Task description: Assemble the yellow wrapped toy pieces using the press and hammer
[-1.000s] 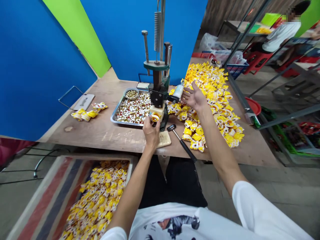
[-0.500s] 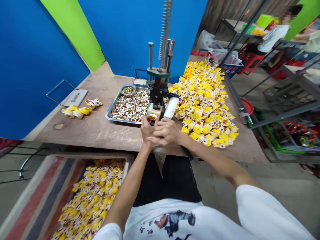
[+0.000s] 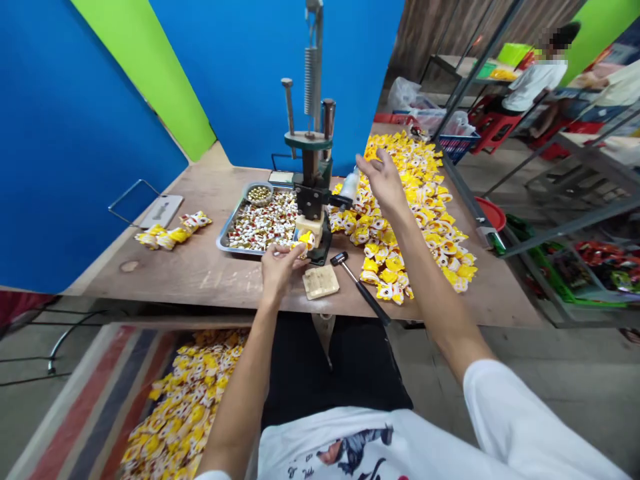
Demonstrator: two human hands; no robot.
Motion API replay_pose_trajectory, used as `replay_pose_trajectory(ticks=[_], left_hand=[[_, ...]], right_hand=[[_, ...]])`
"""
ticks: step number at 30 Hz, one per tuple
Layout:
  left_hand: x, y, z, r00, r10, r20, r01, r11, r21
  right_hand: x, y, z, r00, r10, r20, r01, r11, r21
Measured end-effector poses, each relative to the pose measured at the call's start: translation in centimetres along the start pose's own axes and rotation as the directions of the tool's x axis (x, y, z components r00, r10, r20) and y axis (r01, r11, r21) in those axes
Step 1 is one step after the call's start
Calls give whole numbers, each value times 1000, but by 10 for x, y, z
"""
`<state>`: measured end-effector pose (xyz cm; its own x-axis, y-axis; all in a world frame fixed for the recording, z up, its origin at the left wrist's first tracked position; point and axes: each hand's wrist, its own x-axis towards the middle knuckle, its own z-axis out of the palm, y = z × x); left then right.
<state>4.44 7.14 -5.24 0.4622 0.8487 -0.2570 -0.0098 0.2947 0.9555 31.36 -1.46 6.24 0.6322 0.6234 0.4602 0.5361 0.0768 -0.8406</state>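
My left hand [image 3: 278, 270] is closed on a small yellow-and-white plastic figure piece [image 3: 306, 241], held at the base of a hand press [image 3: 313, 193]. My right hand [image 3: 384, 181] is raised with fingers apart and holds nothing. It is just right of the press's whitish lever handle [image 3: 351, 184], over a pile of similar yellow pieces [image 3: 395, 220]. Below the press lie a square tan block [image 3: 321, 283] and a small black-handled hammer [image 3: 361, 283]. Left of the press is a metal tray [image 3: 245, 251] of small white-and-red parts, with a bowl of gold beads [image 3: 259, 193] in its corner.
A few yellow pieces [image 3: 173, 233] lie at the left beside a white plate with a wire handle [image 3: 163, 211]. A striped-lined bin [image 3: 107, 393] full of yellow pieces stands below the table. A metal rack [image 3: 575, 247] is on the right; a seated person [image 3: 537, 83] is beyond.
My right hand has left the lever handle and risen up and right. The handle has swung up, uncovering the hammer and block. My left hand has moved slightly left and down, with the piece now visible.
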Motion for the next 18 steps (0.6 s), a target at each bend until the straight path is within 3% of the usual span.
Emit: replay_pose_trajectory(ticks=[2,5,7,9,11,14,18], left_hand=[[-10,2,-17,972,-183,145,199,974,-105],[-28,-2,-31,886,-322,334,368,926,-84],[-36,-8,-33,839,-361,406,403,915,-19],[-40,-15,-32,833,-356,424,361,930,71],[-40,-22,-32,860,-304,410,258,952,165],[-36,-32,-34,866,-253,432,148,954,262],[-37,-43,-35,877,-239,417,137,956,260]], right_hand=[[-75,2,5,1000,-31,-2,31,999,-41],[-170,-5,15,965,-69,252,89,994,-67],[-204,-3,27,914,-36,404,56,998,-38],[-219,10,39,894,39,446,-37,999,-14],[-224,29,49,894,94,438,-90,995,-30],[-228,52,56,906,99,412,-61,993,-105],[-230,63,59,896,98,434,-54,992,-112]])
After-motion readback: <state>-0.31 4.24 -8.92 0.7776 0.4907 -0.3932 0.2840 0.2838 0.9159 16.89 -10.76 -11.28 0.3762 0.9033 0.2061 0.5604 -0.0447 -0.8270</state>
